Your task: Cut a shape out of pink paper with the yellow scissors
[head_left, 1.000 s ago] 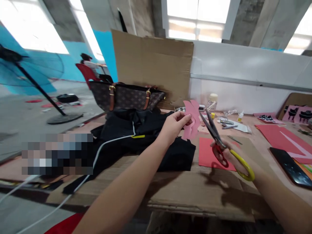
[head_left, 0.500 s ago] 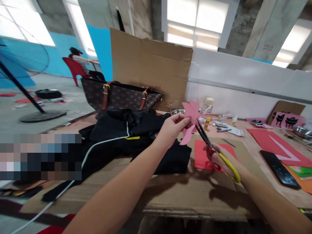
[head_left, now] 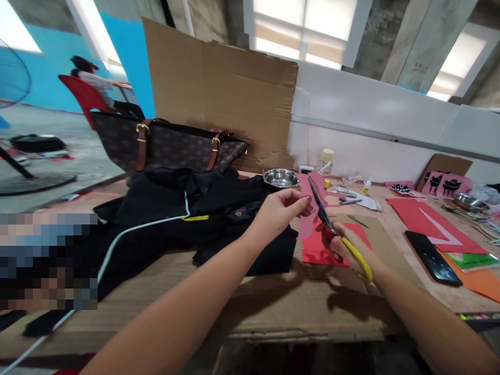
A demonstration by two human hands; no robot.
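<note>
Pinched between the fingers and thumb of my left hand (head_left: pixel 283 211) is a pink paper cutout (head_left: pixel 307 223), held up above the table. My right hand (head_left: pixel 346 250) grips a pair of scissors (head_left: pixel 324 213) with yellow and red handles. The blades point up and to the left and lie against the paper; whether they are parted I cannot tell. Below the scissors a red paper sheet (head_left: pixel 312 252) lies on brown cardboard (head_left: pixel 378 245).
Black cloth (head_left: pixel 156 203) with a white cord lies left, before a brown patterned handbag (head_left: pixel 172 146). Behind stand a metal bowl (head_left: pixel 280 178) and an upright cardboard sheet (head_left: pixel 219 94). A phone (head_left: pixel 432 258) and red paper (head_left: pixel 406 208) lie right. Farther left, a person (head_left: pixel 97 83) sits.
The view has shifted, so the scene sits farther left. The pink cutout has turned in my left hand and shows a different outline. The scissors remain in my right hand, against the paper.
</note>
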